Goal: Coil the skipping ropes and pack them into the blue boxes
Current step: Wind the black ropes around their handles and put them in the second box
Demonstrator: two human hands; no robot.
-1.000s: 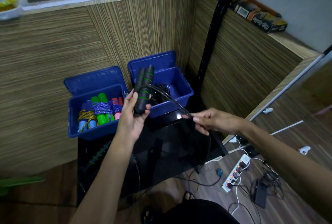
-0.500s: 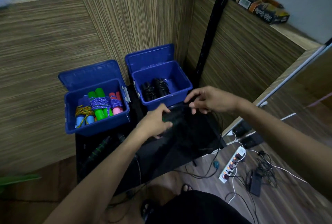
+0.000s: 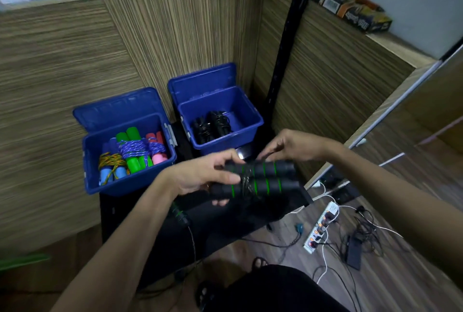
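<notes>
Holding the two black handles [image 3: 260, 179] side by side and level, above the black table's [image 3: 288, 201] far edge, the left hand [image 3: 200, 176] grips their left ends, while a second ago it held them upright with the cord trailing loose to the right hand [image 3: 288, 147]. Now cord is wound round the handles' middle and the right hand's curled fingers rest on top, apparently pinching the cord. By my reading the coil is nearly done and goes next into the right box [image 3: 250, 133], just beyond, beside the black ropes [image 3: 211, 125] already packed; the left box [image 3: 127, 184] holds coloured ropes [image 3: 132, 151].
</notes>
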